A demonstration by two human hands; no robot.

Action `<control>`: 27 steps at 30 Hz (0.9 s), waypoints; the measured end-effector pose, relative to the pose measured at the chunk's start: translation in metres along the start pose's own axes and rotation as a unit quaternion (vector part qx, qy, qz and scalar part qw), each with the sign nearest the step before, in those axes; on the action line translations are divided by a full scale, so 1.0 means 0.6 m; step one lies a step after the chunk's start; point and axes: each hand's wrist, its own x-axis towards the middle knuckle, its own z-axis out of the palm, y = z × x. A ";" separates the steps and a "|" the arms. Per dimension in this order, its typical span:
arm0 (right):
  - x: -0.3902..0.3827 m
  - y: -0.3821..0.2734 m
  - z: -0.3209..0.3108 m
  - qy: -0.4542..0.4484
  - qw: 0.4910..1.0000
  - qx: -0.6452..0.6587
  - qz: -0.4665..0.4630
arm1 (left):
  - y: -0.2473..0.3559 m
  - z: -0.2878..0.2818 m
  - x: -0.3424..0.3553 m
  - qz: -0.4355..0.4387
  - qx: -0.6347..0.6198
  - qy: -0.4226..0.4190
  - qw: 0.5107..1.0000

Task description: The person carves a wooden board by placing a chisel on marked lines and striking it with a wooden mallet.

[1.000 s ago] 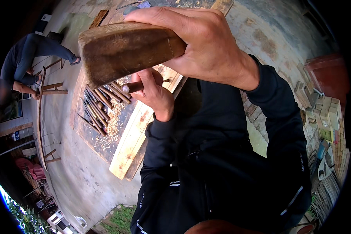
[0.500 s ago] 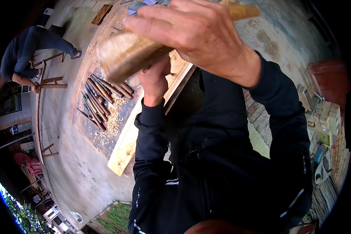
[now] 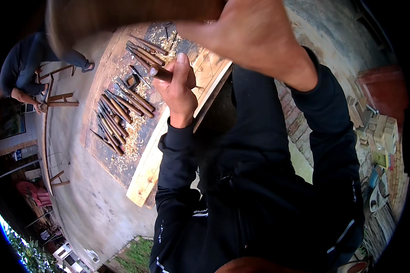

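My right hand, blurred at the top of the picture, grips a dark wooden mallet raised over the bench. Beneath it, my left hand is closed around a round wooden tool handle, thumb along it; the tool's working end is hidden. That hand is over a pale plank with drawn curves. Beside the plank, several wood-handled carving tools lie in rows among curled shavings on a worn workbench board.
At the left, a person bends over a wooden trestle frame standing on concrete. At the right are stacked bricks and a red panel. Grass shows near the bottom.
My right hand and mallet have risen toward the top edge, uncovering my left hand, the handle and more tools. My left hand has shifted slightly upward in the picture.
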 end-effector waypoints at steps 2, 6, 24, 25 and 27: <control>0.003 -0.004 -0.014 0.005 0.999 0.030 0.021 | 0.006 -0.001 0.006 -0.034 -0.023 -0.044 0.998; -0.027 -0.007 0.008 -0.089 0.976 -0.196 -0.029 | 0.006 0.018 0.003 -0.045 -0.028 -0.038 0.998; -0.026 -0.011 -0.014 -0.033 0.983 -0.179 -0.015 | -0.002 -0.035 0.015 -0.082 -0.079 -0.143 0.983; -0.026 -0.001 -0.010 -0.008 0.986 -0.161 -0.033 | -0.002 -0.032 0.015 -0.081 -0.074 -0.145 0.983; -0.023 -0.001 -0.013 0.008 0.990 -0.140 -0.027 | 0.002 -0.030 0.017 -0.068 -0.067 -0.159 0.983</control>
